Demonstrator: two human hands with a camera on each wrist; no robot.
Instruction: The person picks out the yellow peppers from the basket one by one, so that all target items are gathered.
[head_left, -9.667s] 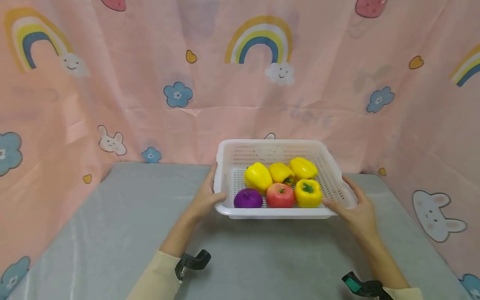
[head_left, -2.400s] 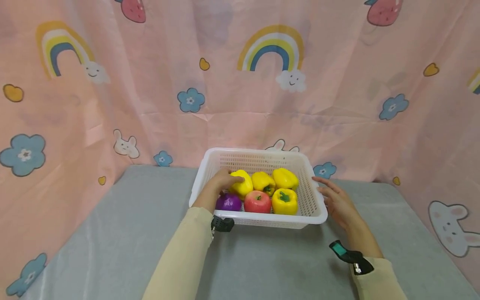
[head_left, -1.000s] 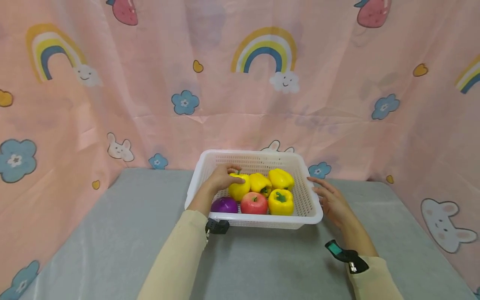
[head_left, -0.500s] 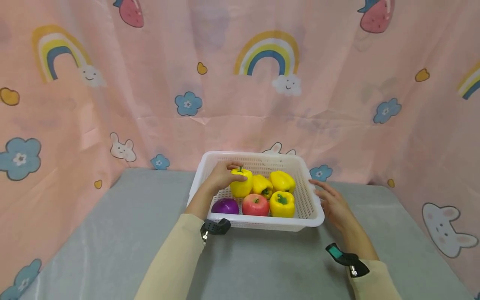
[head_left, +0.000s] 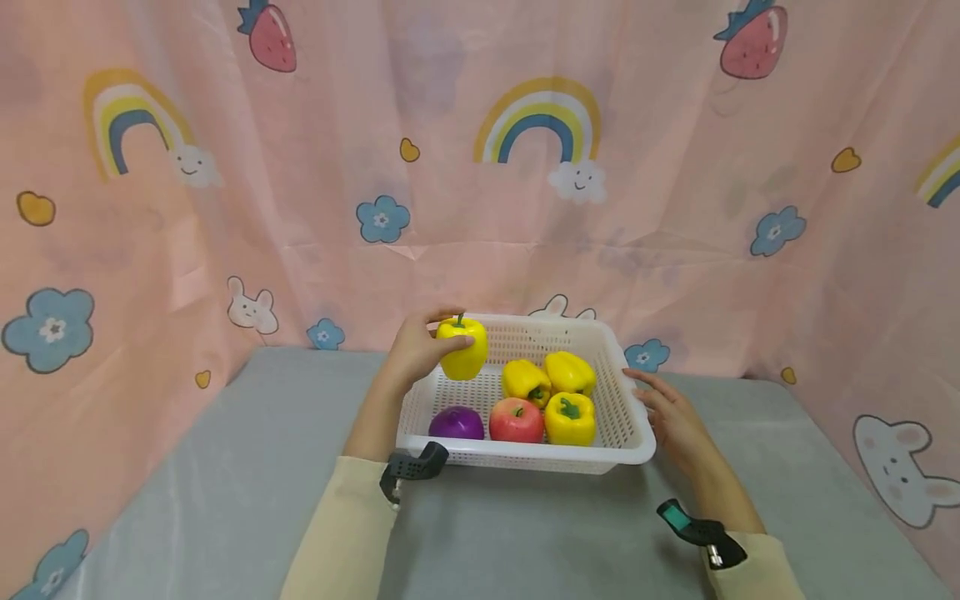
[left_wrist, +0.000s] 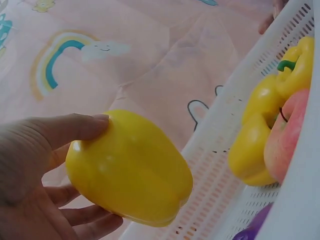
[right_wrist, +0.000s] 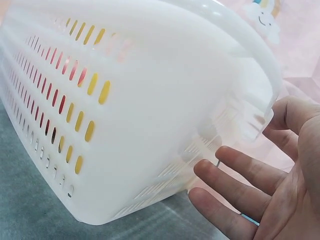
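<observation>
My left hand (head_left: 416, 346) holds a yellow bell pepper (head_left: 466, 352) by its sides, thumb on one side and fingers on the other, above the left part of a white slotted plastic basket (head_left: 525, 455). In the left wrist view the pepper (left_wrist: 132, 170) hangs clear of the basket, with the thumb (left_wrist: 85, 127) pressed on its skin. My right hand (head_left: 675, 421) is at the basket's right side, fingertips at the rim. In the right wrist view several of its fingers (right_wrist: 240, 185) stretch loosely along the outer wall.
In the basket lie a round purple vegetable (head_left: 457, 423), a red apple (head_left: 516, 421) and three more yellow bell peppers (head_left: 572, 421). The basket stands on a grey-covered table (head_left: 525, 533). A pink patterned curtain (head_left: 450, 275) hangs behind and along the sides.
Earlier both hands held the basket; then the left hand took the left yellow bell pepper. It has now lifted the pepper up and left, off the basket floor. The right hand stays beside the rim.
</observation>
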